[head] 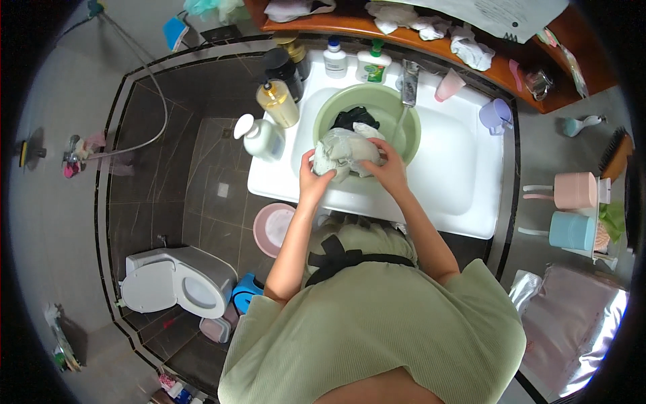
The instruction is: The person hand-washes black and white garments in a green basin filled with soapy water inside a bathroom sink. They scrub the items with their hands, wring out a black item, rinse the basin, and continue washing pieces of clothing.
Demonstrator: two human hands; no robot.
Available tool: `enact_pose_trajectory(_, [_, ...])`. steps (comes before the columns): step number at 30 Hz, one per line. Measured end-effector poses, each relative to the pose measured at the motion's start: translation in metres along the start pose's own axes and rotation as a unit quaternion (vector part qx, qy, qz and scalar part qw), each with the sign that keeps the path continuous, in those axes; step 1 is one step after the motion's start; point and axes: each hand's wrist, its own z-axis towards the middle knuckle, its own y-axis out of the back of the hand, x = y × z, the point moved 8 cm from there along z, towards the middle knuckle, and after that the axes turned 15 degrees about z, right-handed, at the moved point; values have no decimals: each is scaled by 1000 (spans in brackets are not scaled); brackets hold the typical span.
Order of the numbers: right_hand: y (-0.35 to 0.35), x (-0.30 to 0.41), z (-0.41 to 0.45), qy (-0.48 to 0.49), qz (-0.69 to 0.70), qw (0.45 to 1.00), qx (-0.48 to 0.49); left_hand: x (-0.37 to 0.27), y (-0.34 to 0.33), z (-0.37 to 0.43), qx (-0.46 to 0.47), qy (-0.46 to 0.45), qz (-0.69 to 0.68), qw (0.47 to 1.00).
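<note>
A bunched, pale greenish-white wet cloth [343, 149] is held between my two hands, over the near rim of a green plastic basin [328, 103]. My left hand [314, 177] grips its left side, thumb towards me. On the right side, my right hand [387, 164] has its thumb and fingers around the cloth. Behind it in the basin lie a black cloth [356, 118] and a small white cloth [370, 131]. Water runs into the basin from a metal faucet [410, 83]. The basin stands in a white washbasin [456, 166].
Pump bottles [278, 103] and jars crowd the washbasin's left edge. At its back stand a white bottle [335, 59], a green-capped soap bottle [374, 65] and a pink tube [449, 86]. A purple cup [494, 115] is at the right corner. Below left are a pink basin [275, 230] and a toilet [176, 285].
</note>
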Motion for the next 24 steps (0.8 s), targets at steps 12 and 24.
enact_pose_trajectory(12, [42,-39,17,-41,46,997,41,12,-67,55,-102,-74,181,975])
enact_pose_trajectory(24, [29,-72,21,-89,30,992,83,26,-83,57,-58,-92,223,969])
